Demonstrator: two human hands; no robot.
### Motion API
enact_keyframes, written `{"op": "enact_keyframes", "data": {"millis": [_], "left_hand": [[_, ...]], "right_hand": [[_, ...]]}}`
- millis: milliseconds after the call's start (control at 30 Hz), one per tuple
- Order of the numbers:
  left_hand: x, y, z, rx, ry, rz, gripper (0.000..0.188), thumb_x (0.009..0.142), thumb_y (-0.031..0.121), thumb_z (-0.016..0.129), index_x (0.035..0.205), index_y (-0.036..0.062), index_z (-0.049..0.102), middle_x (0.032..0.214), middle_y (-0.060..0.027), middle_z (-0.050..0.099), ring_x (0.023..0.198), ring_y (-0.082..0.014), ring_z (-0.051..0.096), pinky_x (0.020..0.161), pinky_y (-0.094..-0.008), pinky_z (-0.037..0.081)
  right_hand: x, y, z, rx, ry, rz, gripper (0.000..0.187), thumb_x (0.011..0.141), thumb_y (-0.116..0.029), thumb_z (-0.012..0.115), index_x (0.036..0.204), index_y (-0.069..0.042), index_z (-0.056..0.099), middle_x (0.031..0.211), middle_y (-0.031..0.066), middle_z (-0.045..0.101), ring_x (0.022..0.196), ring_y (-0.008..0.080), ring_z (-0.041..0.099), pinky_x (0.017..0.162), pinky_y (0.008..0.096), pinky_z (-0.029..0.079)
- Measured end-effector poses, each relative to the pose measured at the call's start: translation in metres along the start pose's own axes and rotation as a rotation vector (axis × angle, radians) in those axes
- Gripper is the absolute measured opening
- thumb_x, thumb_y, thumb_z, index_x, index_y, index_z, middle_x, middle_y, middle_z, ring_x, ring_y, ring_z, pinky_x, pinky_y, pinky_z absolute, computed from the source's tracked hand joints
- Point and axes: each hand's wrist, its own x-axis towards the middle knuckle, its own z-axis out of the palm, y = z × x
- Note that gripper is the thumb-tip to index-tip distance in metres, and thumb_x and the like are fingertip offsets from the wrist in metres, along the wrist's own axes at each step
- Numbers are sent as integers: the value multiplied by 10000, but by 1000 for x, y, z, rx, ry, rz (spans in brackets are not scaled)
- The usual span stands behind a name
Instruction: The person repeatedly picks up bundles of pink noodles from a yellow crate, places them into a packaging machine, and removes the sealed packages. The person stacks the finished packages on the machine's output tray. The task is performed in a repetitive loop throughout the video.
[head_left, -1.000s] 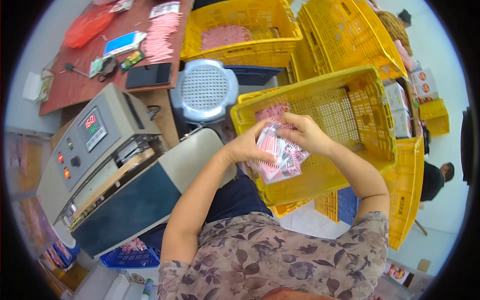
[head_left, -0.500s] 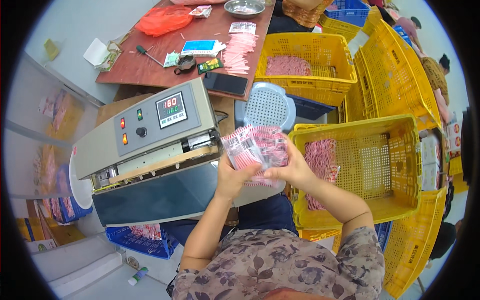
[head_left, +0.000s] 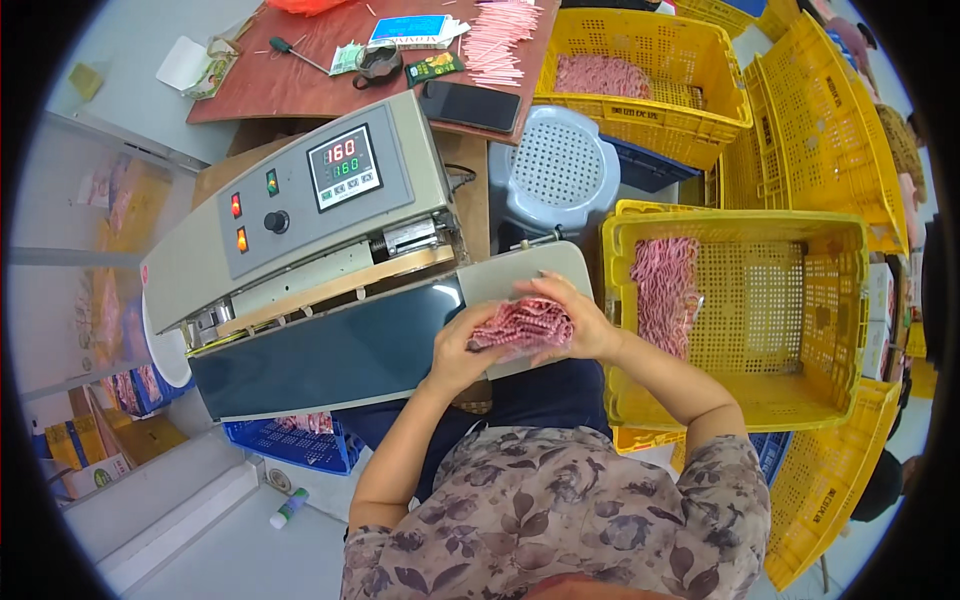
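Note:
A bundle of pink-and-white striped plastic packets (head_left: 528,322) is gripped between my two hands, its layered edges turned up toward me. My left hand (head_left: 460,350) closes on the bundle's left side. On the opposite side, my right hand (head_left: 588,322) presses with its fingers over the far edge. Both are just above the pale end plate (head_left: 545,268) of a band sealing machine (head_left: 330,355). The machine's grey control panel (head_left: 300,200) has a lit display, a black knob and small lit switches. Between the hands, the packets' lower parts are hidden.
Right of me, a yellow crate (head_left: 735,400) holds pink striped packets; another yellow crate (head_left: 640,118) stands beyond. A blue-grey stool (head_left: 558,165) is behind the end plate. The reddish table (head_left: 270,95) bears a phone (head_left: 470,106), a screwdriver (head_left: 298,54) and pink sticks (head_left: 497,45).
The packets have tilted from printed face up to edges up. Both hands have lowered slightly, and my right hand has shifted its hold. The whole view has shifted a little.

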Motion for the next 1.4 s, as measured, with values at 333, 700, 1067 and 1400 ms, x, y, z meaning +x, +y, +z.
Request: {"op": "enact_keyframes", "data": {"millis": [333, 700, 1067, 1400], "left_hand": [[41, 36, -8, 254, -39, 438, 456, 610, -18, 685, 1045, -28, 548, 1056, -173, 589, 976, -312, 578, 841, -356, 470], [16, 3, 6, 31, -106, 131, 559, 623, 55, 731, 1133, 18, 505, 1151, -165, 539, 1040, -300, 546, 887, -358, 435], [8, 5, 4, -4, -143, 6, 602, 643, 39, 721, 1188, 36, 466, 1212, -166, 496, 1112, -299, 494, 925, -343, 412], [15, 2, 6, 36, -181, 167, 571, 637, 72, 730, 1153, 21, 492, 1165, -175, 529, 1094, -319, 505, 923, -376, 406]], "right_hand": [[7, 5, -10, 143, 219, -164, 641, 619, -110, 758, 1173, -45, 443, 1071, 136, 574, 953, 285, 572, 835, 353, 444], [1, 9, -11, 73, 3, 20, 698, 613, -115, 750, 1214, -53, 400, 1097, 129, 562, 961, 301, 559, 847, 369, 435], [-3, 5, -19, 119, -132, 92, 849, 610, -167, 762, 1307, -63, 289, 1260, 127, 451, 1138, 302, 454, 1003, 444, 285], [-2, 9, -14, 40, -114, -4, 763, 633, -166, 737, 1276, -46, 343, 1262, 122, 456, 1126, 285, 472, 978, 458, 323]]}}
